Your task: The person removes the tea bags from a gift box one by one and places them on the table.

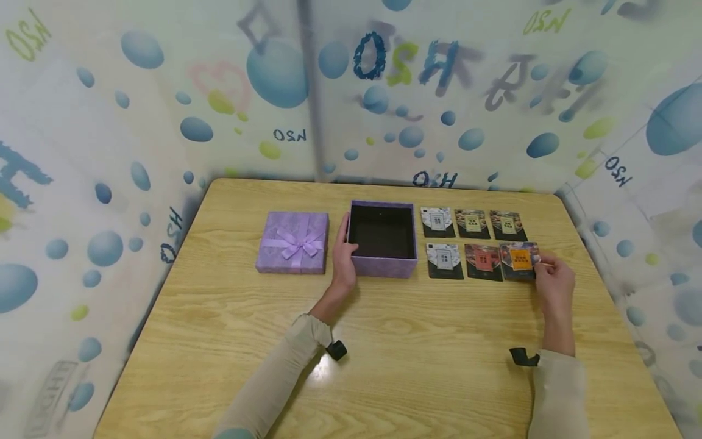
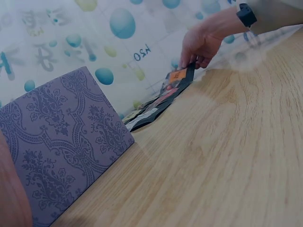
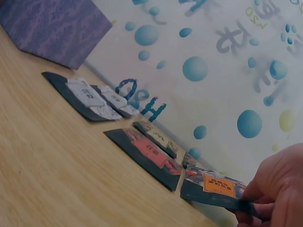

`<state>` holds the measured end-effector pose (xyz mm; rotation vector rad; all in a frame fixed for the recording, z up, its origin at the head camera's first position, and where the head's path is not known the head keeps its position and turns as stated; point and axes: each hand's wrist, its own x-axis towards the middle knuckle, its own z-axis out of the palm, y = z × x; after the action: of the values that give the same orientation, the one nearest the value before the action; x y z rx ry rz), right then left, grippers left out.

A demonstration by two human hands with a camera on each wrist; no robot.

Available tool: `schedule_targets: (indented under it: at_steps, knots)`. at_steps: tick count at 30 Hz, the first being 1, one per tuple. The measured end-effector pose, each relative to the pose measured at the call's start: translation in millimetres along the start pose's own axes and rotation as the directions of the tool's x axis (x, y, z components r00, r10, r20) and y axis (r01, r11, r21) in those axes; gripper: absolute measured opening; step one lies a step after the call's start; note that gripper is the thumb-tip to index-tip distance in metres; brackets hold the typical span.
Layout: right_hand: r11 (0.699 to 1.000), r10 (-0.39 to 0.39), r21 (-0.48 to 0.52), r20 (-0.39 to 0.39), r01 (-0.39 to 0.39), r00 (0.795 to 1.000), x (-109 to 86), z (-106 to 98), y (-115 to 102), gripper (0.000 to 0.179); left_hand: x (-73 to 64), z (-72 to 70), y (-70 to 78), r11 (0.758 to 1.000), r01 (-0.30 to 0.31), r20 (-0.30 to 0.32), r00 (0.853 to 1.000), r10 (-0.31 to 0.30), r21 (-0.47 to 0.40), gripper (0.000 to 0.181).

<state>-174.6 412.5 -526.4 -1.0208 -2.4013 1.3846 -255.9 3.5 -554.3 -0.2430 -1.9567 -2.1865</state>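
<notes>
An open purple box (image 1: 384, 267) with a black inside stands on the table, its outer wall patterned in the left wrist view. My left hand (image 1: 344, 259) rests along its left side, the thumb over the rim. At the right, my right hand (image 1: 555, 281) pinches the right edge of a flat dark packet with an orange label (image 1: 519, 261). In the right wrist view that packet's held edge is tilted up. Beside it lie a red-labelled packet (image 1: 484, 263) and a white-labelled packet (image 1: 445, 261), with several more packets (image 1: 473, 224) in a row behind.
A purple lid (image 1: 267, 259) with a ribbon bow (image 1: 300, 244) lies left of the box. The wooden table (image 1: 417, 353) ends at patterned walls (image 1: 362, 134) at the back and sides. Each wrist carries a small black camera mount (image 1: 337, 350).
</notes>
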Motion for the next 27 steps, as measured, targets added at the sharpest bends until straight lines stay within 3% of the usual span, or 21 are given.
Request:
schedule_targets:
  at_steps: [4, 10, 18, 23, 27]
  knots:
    - [0.999, -0.008, -0.05, -0.026, 0.007, 1.0, -0.2, 1.8, 3.4, 0.045, -2.2, 2.6, 8.9, 1.0, -0.005, -0.004, 1.0, 0.005, -0.002, 0.073]
    - [0.986, -0.083, -0.154, -0.105, 0.066, 0.991, -0.4, 8.6, 8.6, 0.044, -8.8, 4.4, 31.0, 0.999, 0.0, 0.009, 1.0, 0.0, -0.047, 0.073]
    - [0.974, -0.133, -0.204, -0.171, 0.097, 0.976, -5.7, 17.7, 18.4, 0.043, -4.2, 1.5, 8.5, 0.999, 0.046, 0.002, 0.999, -0.046, -0.03, 0.074]
    - [0.951, -0.215, -0.266, -0.214, 0.155, 0.953, -4.4, 22.1, 19.8, 0.041, -3.4, -0.6, 4.8, 1.0, 0.01, 0.004, 1.0, -0.01, -0.026, 0.075]
    - [0.922, -0.236, -0.355, -0.196, 0.155, 0.952, -1.1, 26.4, 21.8, 0.041, -1.5, -2.5, 2.2, 1.0, -0.014, 0.008, 1.0, 0.014, -0.011, 0.074]
